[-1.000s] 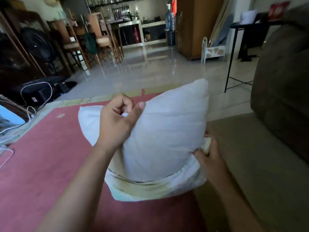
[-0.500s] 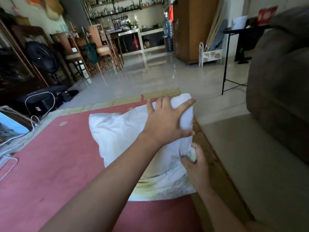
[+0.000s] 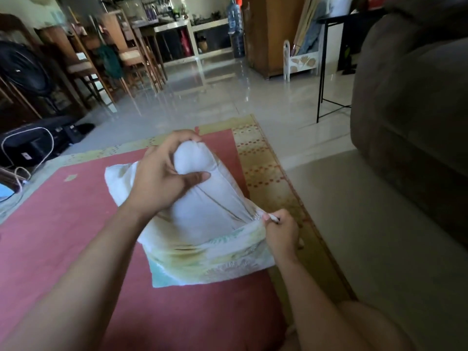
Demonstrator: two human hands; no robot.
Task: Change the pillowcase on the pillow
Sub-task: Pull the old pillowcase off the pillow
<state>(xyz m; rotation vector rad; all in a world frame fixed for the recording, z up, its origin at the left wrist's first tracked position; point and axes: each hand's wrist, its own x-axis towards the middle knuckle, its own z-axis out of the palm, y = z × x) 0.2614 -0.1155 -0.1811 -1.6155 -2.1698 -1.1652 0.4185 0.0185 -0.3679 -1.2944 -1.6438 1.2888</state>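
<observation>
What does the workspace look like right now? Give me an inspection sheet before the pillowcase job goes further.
Surface: red rug with a yellow patterned border, on a glossy tiled floor.
Job's things: white pillow on the rug; patterned pillowcase bunched round its near end only.
Clutter: black bag on the floor beyond the rug's far left corner.
Hands: left hand grips the pillow's far corner; right hand pinches the pillowcase edge.
Cables: white cable looped over the black bag, trailing left.
Surroundings: sofa on the right; wooden chairs and fan at the back left; black-legged table at the back right.
</observation>
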